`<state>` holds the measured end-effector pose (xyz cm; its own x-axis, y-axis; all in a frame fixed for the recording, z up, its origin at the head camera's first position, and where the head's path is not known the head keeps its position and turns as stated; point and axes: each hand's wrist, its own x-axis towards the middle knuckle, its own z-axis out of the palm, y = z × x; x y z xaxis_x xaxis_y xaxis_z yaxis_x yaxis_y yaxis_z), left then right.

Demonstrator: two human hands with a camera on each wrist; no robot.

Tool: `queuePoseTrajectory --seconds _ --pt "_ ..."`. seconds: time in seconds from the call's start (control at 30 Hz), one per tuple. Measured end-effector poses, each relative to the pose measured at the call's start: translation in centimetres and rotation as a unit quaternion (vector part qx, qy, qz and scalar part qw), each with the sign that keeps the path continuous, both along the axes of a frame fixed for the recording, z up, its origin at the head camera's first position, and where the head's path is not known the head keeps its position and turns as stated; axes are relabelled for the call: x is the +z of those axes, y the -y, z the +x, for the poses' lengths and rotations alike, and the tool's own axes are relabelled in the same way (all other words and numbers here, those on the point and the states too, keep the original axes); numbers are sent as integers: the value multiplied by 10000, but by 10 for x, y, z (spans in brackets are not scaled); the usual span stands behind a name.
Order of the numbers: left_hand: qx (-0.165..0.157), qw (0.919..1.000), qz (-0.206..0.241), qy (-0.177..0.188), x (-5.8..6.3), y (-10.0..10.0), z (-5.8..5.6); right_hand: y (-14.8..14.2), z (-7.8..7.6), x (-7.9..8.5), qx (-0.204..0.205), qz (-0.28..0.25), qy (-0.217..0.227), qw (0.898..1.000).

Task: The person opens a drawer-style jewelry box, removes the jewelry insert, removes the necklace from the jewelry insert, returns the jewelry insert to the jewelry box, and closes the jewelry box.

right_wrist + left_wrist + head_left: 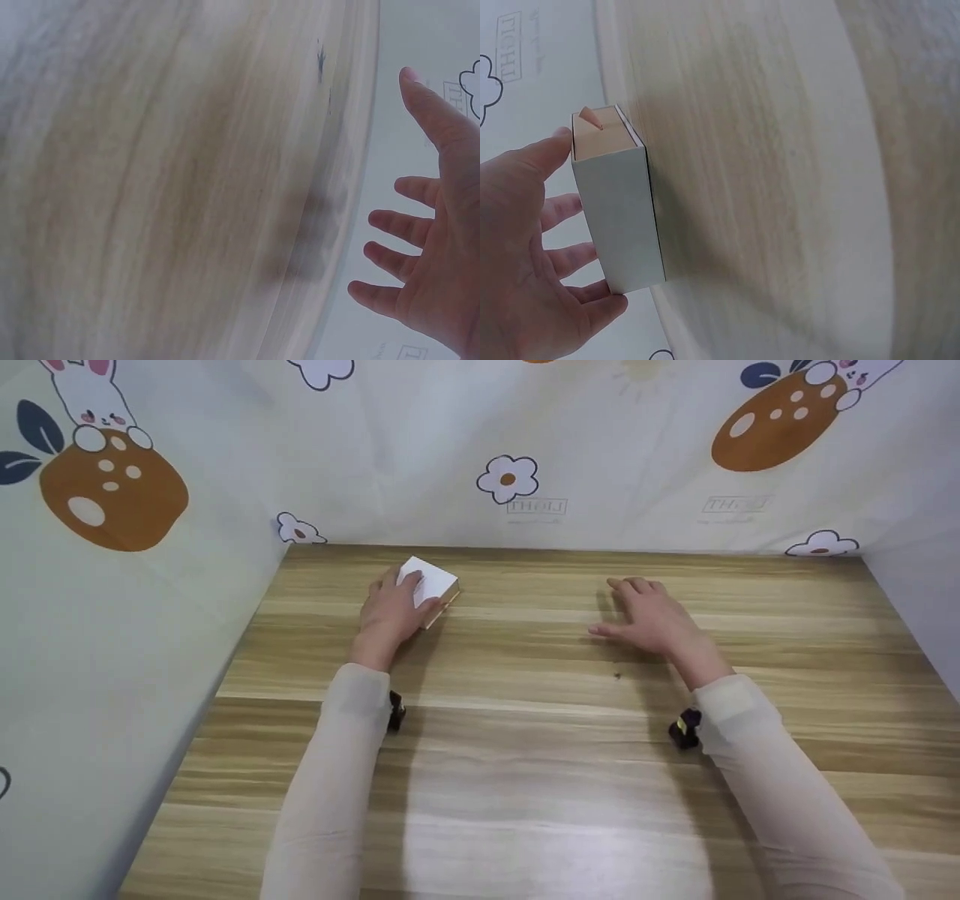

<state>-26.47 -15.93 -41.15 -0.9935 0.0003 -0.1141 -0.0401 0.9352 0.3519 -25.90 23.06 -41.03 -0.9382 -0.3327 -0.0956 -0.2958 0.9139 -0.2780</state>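
Box [440, 580] clamped between thumb and fingers of my left hand [391, 607], near the far edge of the table [525, 720], left of centre; my right hand [651, 619] bare, thumb well apart from fingers.

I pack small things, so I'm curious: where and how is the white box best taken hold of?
Probably across two opposite flat sides, coming down from above: the box is squared-off, with a broad white face upward. I'd avoid the tan tab jutting from one end, which looks thin and likely to bend.
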Motion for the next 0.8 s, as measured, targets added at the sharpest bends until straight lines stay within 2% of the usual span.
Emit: queuePoseTrajectory --seconds 0.6,0.8 --pt "-55 9998 -20 195 11 -3 5 2 2 -2 1 -98 -24 9999" --pt "-126 9996 -163 192 15 -6 4 3 2 -3 -9 -141 -20 9999"
